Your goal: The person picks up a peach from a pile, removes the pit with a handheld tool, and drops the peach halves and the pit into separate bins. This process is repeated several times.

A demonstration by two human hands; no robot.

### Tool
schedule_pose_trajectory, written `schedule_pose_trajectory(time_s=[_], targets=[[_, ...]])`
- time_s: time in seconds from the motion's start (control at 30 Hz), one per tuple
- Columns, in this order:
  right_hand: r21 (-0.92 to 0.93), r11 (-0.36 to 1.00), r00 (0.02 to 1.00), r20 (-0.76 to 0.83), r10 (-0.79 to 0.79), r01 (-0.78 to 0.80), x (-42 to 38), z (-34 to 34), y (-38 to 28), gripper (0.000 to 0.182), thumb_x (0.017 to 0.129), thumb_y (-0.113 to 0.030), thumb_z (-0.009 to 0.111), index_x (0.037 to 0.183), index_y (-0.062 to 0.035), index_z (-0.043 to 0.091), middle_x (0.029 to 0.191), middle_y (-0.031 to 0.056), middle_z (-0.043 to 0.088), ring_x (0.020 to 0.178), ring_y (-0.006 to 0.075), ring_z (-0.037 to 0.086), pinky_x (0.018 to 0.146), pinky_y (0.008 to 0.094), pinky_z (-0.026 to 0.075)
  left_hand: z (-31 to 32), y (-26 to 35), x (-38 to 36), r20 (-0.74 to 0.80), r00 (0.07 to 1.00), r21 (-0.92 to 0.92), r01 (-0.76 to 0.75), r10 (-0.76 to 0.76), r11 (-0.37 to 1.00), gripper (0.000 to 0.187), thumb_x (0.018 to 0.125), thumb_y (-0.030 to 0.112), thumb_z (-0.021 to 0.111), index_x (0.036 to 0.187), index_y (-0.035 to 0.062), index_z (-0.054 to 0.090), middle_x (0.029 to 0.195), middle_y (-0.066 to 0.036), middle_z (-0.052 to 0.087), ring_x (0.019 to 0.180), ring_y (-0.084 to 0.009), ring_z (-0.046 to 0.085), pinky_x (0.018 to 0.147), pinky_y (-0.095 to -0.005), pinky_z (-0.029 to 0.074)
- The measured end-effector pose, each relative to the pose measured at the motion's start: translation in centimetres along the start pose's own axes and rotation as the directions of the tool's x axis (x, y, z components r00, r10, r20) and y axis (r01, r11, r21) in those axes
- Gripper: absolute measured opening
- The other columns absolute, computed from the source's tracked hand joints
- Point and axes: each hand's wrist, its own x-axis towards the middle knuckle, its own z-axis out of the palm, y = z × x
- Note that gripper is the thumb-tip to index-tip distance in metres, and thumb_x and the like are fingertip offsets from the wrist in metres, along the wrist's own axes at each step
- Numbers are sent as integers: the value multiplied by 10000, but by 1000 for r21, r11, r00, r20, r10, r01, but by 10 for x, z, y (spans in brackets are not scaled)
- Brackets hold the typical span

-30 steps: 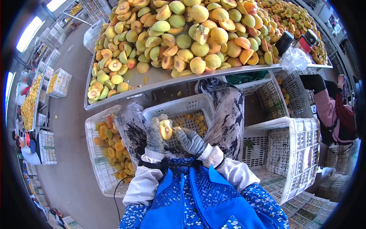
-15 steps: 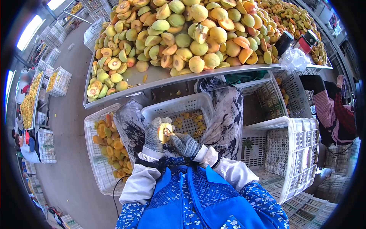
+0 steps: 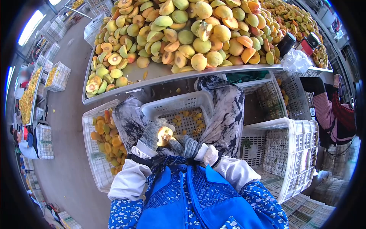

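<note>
My left hand, in a grey knitted glove, is closed around a halved peach with its pale cut face turned up. My right hand, gloved the same way, is curled with its fingertips against the lower right of that peach half. Whatever its fingers grip is hidden. Both hands are over the near side of a white perforated crate between my knees, with several peach pieces in its bottom. At my left stands another white crate, filled with peach halves.
A metal-edged table ahead carries a heap of peaches, whole and halved. Dark-lidded jars and a clear plastic bag sit at its right. An upended white crate stands at my right. A person sits farther right.
My left hand has tilted the peach half and brought it slightly lower, showing more of its cut face. My right hand stays beside it, a little lower. The view has shifted slightly.
</note>
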Motion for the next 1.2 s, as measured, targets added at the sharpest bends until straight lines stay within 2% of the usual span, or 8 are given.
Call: schedule_pose_trajectory(time_s=[0.13,0.2,0.43,0.6,0.73,0.93,0.97,1.2], targets=[[304,929,975,125,182,-212,-3,4,13,299,880,-267,401,994,-26,536,597,79,517,573,175,510,542,302,396,4,30,2,164,985,45,-70,61,997,186,833,153,465,929,-4,499,799,-112,583,740,-171,556,701,-280,460],[428,903,997,-36,65,-43,-2,12,6,321,888,-310,382,875,-49,568,557,28,472,493,113,447,462,257,359,2,38,19,-4,829,-383,515,-559,767,251,831,216,498,967,5,497,818,-122,583,744,-172,559,679,-271,468],[735,403,809,335,483,-546,6,-7,-31,491,843,-511,353,711,-72,529,478,16,434,364,89,402,343,214,308,15,4,24,-244,902,-612,142,-357,778,267,816,267,511,893,13,527,785,-103,576,636,-191,560,529,-284,472],[300,949,988,-79,129,-100,8,5,6,508,844,-526,312,715,-72,500,465,-12,423,385,96,387,374,224,315,14,5,17,-184,887,-565,258,-424,784,210,798,206,521,852,4,539,746,-107,573,602,-206,556,525,-283,472],[719,335,757,402,515,-609,4,-11,-30,487,835,-521,356,750,-69,515,553,11,486,376,107,398,391,241,339,33,21,15,-412,892,-457,-27,-184,889,230,811,197,507,846,-22,566,714,-102,581,592,-181,557,520,-258,469],[-11,977,975,-63,-214,213,11,-6,0,340,839,-429,443,868,-108,550,655,9,505,477,77,443,357,206,324,31,8,18,-296,920,-605,27,-256,796,236,836,194,483,824,-24,572,716,-92,581,618,-148,539,552,-245,452],[562,692,891,251,379,-453,7,-15,-22,362,845,-448,416,850,-115,557,605,-9,485,444,72,421,348,208,290,31,-1,18,-304,931,-576,-13,-199,817,256,828,222,492,872,-23,552,757,-103,577,622,-168,547,546,-257,463],[762,346,737,244,630,-548,8,-16,-67,479,777,-566,436,720,-98,518,453,8,438,325,114,382,307,236,297,20,18,16,-100,993,-385,23,-67,922,302,830,270,475,906,-15,536,826,-125,577,693,-202,573,605,-301,488]])
